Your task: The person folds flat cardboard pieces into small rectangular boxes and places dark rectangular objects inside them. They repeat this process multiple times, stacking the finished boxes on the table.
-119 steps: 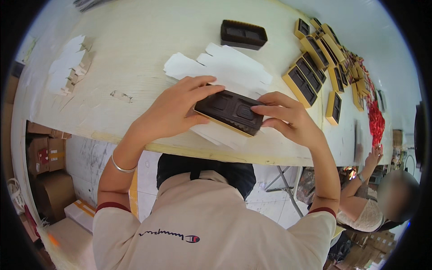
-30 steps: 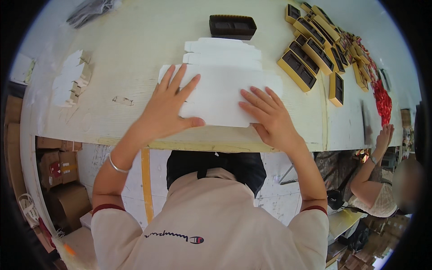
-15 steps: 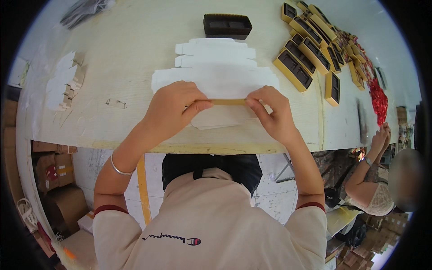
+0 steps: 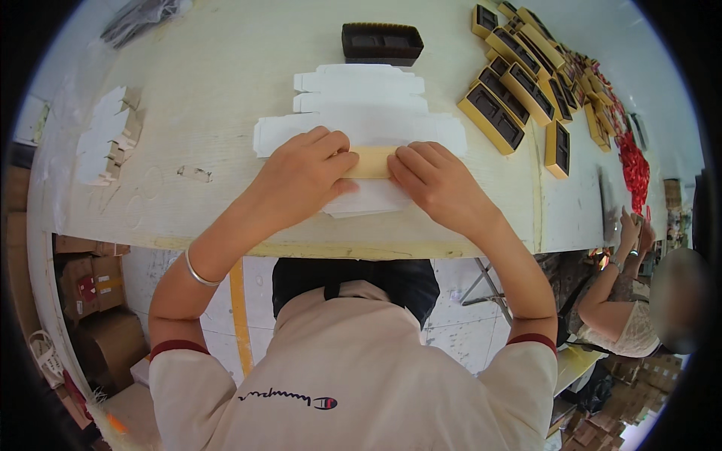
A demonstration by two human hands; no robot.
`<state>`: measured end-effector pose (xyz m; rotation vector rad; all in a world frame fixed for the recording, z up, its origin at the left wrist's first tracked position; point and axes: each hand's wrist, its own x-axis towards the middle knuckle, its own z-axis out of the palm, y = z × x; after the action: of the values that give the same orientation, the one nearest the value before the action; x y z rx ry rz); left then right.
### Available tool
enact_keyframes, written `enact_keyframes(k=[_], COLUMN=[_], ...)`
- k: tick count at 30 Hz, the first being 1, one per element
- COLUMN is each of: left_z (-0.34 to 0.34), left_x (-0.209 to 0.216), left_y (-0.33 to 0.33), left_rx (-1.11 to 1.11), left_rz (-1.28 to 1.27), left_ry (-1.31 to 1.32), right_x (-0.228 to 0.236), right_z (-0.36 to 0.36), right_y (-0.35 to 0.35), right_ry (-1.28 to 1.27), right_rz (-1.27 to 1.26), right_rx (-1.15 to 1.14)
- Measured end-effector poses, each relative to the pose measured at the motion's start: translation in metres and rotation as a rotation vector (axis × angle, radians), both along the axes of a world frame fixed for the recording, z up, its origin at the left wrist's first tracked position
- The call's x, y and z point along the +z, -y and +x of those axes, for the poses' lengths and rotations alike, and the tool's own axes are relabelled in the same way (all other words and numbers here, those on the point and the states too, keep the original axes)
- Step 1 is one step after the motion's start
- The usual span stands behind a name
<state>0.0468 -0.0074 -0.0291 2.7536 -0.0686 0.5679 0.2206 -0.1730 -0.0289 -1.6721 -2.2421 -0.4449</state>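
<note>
A flat white card box blank with notched flaps lies in front of me, with more white card below it. Between my hands a gold panel stands up from the near part of the card. My left hand is closed at the panel's left end, fingers curled and thumb below. At the right end my right hand pinches with bent fingers; its thumb is mostly hidden. Beyond the blank sits a stack of black plastic tray inserts.
Gold boxes with black inserts are piled at the far right, near red tassels. Folded white card pieces lie at the left. Dark plastic bags rest at the far left. A co-worker is at the right edge.
The gold strip has turned so that its broad face shows. My hands have come closer together, with fingers more curled over the card's ends. The co-worker's hands have moved slightly.
</note>
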Motion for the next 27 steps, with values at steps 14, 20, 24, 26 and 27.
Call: enact_keyframes(k=[14,20,24,26,27], left_z=[0.006,0.014,-0.009,-0.015,-0.013], left_x=[-0.008,0.007,0.055,0.054,0.04], left_y=[-0.005,-0.005,0.024,0.032,0.037], left_rx=[0.033,0.168,0.324,0.227,0.112], left_rz=[-0.01,0.136,-0.375,-0.833,-1.034], left_ry=[-0.056,-0.001,-0.092,-0.129,-0.047], right_x=[-0.003,0.021,0.054,0.059,0.053], right_z=[-0.007,0.003,-0.014,-0.038,-0.05], right_y=[-0.008,-0.021,-0.007,0.001,0.006], right_ry=[-0.263,-0.672,-0.893,-0.706,-0.591], right_rz=[-0.171,-0.407,-0.041,0.041,0.079], right_rx=[-0.195,-0.299,-0.399,-0.355,-0.292])
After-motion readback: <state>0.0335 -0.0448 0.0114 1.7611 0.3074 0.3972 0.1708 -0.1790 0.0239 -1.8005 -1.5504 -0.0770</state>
